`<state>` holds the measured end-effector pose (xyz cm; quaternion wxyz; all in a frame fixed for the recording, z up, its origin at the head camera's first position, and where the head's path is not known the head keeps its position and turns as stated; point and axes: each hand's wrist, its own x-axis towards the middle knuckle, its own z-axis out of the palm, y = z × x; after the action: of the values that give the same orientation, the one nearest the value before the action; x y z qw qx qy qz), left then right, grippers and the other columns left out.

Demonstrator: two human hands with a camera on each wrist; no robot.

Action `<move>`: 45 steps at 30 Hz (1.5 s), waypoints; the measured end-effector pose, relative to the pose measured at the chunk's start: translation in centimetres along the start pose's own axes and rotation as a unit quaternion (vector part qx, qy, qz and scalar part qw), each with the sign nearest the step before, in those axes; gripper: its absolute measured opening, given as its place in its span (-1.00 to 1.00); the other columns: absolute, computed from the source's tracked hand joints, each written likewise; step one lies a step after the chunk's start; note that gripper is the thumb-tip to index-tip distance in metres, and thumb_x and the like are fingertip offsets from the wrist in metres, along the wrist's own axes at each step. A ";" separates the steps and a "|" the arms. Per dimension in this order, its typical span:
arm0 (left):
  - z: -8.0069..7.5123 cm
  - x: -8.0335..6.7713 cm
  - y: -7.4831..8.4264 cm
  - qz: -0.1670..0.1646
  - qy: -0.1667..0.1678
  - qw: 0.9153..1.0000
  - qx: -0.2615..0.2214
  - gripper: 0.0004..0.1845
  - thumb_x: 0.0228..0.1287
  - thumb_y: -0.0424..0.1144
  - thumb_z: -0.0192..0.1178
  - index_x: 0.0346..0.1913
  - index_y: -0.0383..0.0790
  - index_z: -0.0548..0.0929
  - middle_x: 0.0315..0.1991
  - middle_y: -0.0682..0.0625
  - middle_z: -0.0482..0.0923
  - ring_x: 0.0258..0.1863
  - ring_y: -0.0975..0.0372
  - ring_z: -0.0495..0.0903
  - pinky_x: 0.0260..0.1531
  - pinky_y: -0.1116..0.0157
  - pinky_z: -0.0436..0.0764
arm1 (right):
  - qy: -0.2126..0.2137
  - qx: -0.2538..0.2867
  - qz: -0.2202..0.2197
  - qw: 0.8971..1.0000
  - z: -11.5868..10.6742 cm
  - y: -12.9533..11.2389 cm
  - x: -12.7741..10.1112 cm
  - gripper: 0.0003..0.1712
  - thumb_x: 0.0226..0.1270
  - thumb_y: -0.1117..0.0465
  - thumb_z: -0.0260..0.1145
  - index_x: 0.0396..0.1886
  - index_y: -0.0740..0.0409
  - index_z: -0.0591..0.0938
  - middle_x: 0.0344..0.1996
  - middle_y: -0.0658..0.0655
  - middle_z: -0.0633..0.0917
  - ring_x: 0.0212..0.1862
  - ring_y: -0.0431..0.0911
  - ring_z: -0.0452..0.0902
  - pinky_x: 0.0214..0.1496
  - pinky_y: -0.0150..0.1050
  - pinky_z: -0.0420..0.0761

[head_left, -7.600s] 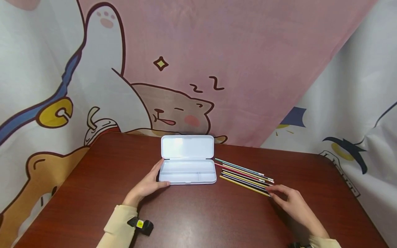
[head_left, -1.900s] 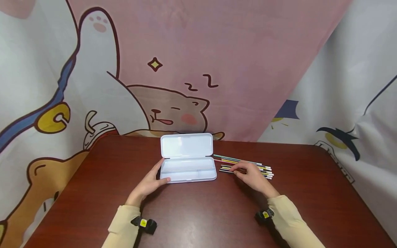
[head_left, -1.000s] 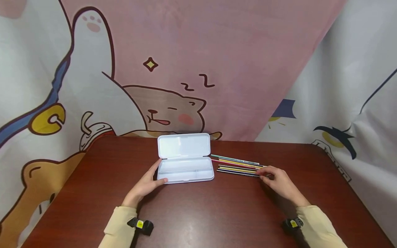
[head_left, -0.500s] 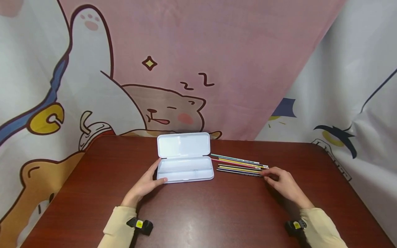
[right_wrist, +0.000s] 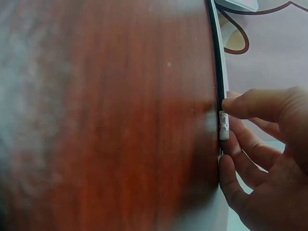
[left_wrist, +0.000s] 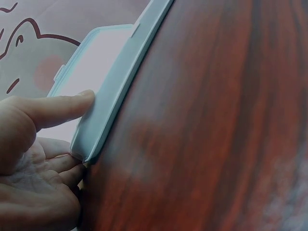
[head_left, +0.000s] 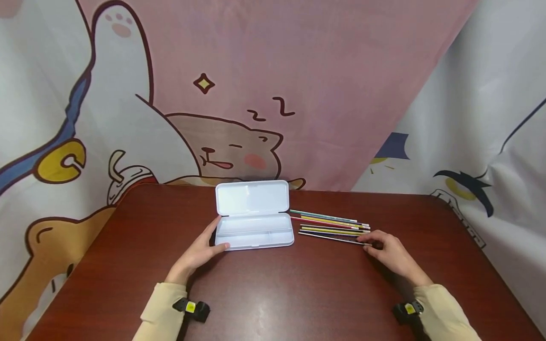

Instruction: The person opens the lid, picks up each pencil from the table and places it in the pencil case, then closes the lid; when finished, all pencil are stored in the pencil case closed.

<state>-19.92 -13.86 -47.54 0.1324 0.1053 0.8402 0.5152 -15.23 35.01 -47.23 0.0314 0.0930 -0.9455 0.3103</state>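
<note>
A white pencil case (head_left: 255, 237) lies with its lid (head_left: 252, 198) raised, its compartments holding nothing. My left hand (head_left: 198, 253) grips the case's left end, thumb over the front rim and fingers along the side; the left wrist view shows the thumb (left_wrist: 62, 108) pressed on the rim. To the right of the case, several pencils (head_left: 330, 222) lie side by side, eraser ends to the right. My right hand (head_left: 390, 251) pinches the nearest pencil (head_left: 328, 237) close to its eraser end. That white eraser tip (right_wrist: 224, 132) shows below the thumb in the right wrist view.
Everything lies on a dark reddish-brown table (head_left: 264, 289). A cloth printed with cartoon animals (head_left: 256, 94) hangs behind the table's back edge, with the case's lid close to it. A wrist camera sits on each sleeve.
The pencils lie closer together than several seconds ago. My right hand has gone from their middle back to the eraser ends, and the nearest pencil now angles slightly away. The left hand stays put.
</note>
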 end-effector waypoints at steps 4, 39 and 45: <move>-0.2 0.1 -0.1 0.003 0.002 1.000 0.004 -0.07 0.23 -0.32 0.30 0.52 -0.30 -0.05 0.50 -0.31 -0.16 0.47 -0.11 -0.17 0.34 -0.14 -0.15 | 0.000 0.008 -0.002 1.000 0.1 -0.1 0.3 -0.76 0.15 0.45 0.39 -0.18 0.17 0.72 -0.21 0.11 0.64 -0.25 -0.05 0.47 -0.27 -0.26 0.48; -0.1 0.3 -0.2 -0.002 -0.001 1.000 -0.001 -0.07 0.23 -0.30 0.30 0.52 -0.28 -0.05 0.50 -0.31 -0.16 0.46 -0.13 -0.16 0.33 -0.17 -0.14 | 0.029 0.010 -0.033 0.999 0.4 -1.0 1.1 -0.78 0.16 0.46 0.37 -0.24 0.12 0.74 -0.25 0.03 0.68 -0.28 -0.16 0.49 -0.29 -0.27 0.49; 0.0 0.2 -0.2 -0.005 -0.001 1.000 -0.001 -0.07 0.23 -0.31 0.29 0.53 -0.27 -0.05 0.51 -0.30 -0.17 0.47 -0.12 -0.16 0.34 -0.16 -0.14 | 0.036 0.014 -0.049 0.998 0.6 -1.7 1.6 -0.79 0.17 0.44 0.37 -0.24 0.11 0.73 -0.25 0.01 0.67 -0.28 -0.19 0.49 -0.28 -0.25 0.50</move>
<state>-20.10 -13.92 -47.75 0.1357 0.1015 0.8400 0.5155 -16.44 33.12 -46.55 0.0787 0.1283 -0.9337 0.3248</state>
